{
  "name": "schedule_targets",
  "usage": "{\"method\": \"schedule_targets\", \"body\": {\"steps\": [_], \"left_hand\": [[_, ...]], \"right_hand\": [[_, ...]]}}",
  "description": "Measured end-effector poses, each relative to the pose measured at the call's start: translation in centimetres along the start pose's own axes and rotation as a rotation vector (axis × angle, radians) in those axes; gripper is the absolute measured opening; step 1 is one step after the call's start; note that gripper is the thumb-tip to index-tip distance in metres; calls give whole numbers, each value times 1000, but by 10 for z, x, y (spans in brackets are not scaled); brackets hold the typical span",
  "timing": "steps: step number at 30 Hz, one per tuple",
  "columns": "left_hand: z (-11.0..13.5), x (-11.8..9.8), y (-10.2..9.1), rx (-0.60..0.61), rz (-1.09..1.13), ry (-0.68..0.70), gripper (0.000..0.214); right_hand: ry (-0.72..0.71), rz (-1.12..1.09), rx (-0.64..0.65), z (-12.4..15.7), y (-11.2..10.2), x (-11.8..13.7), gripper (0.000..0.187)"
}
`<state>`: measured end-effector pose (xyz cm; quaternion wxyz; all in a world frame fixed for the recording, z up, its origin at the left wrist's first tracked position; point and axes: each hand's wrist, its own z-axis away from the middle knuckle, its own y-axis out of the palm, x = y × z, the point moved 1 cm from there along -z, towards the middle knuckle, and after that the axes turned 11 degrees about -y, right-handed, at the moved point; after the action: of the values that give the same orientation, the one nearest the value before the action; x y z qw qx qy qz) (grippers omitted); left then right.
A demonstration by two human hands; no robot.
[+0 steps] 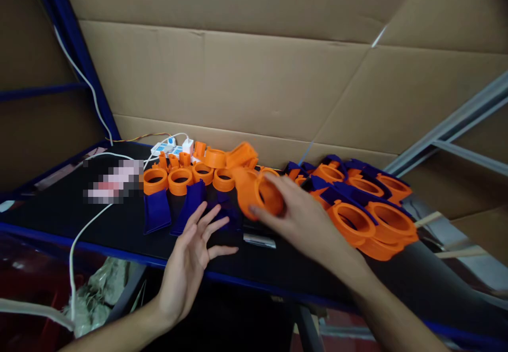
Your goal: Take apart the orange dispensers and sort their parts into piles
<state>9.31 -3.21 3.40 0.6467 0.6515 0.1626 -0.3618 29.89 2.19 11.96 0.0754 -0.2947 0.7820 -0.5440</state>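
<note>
My right hand (293, 209) grips an orange plastic ring part (246, 188), tilted above the black tabletop and slightly blurred. My left hand (194, 259) is open, fingers spread, palm turned toward the right, with nothing in it. Just beyond its fingertips lie dark blue plastic pieces (156, 211), each near an orange ring (180, 181) in a row. To the right of my right hand, several joined orange and blue parts (353, 222) lie piled together. A small flat silvery item (259, 241) rests between my hands.
A white power strip (162, 148) with a plugged-in charger (188, 145) sits at the back left. White cables (81, 230) run over the table's left side. Cardboard (254, 82) walls the back. A metal frame (456, 124) stands at the right. A pixelated patch covers something at left.
</note>
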Motion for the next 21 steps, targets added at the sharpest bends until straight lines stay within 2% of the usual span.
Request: {"method": "schedule_targets", "body": {"steps": [2, 5, 7, 10, 13, 16, 19, 21], "left_hand": [[1, 3, -1, 37, -56, -34, 47], [3, 8, -3, 90, -120, -101, 44], [4, 9, -3, 115, -152, -133, 42], [4, 8, -4, 137, -187, -159, 40], [4, 7, -5, 141, -205, -163, 39], [3, 8, -5, 140, -223, -188, 36], [3, 12, -4, 141, -244, -222, 35], [3, 14, -2, 143, -259, -235, 35]], "right_hand": [[124, 141, -16, -32, 12, -27, 69], [227, 228, 109, -71, 34, -56, 74], [270, 251, 175, -86, 45, -67, 78], [294, 256, 192, -89, 50, -71, 80], [277, 318, 118, -74, 35, -68, 78], [230, 485, 47, -46, 4, -71, 65], [207, 637, 153, -18, -29, -90, 45], [189, 666, 247, -6, -44, -108, 37]]}}
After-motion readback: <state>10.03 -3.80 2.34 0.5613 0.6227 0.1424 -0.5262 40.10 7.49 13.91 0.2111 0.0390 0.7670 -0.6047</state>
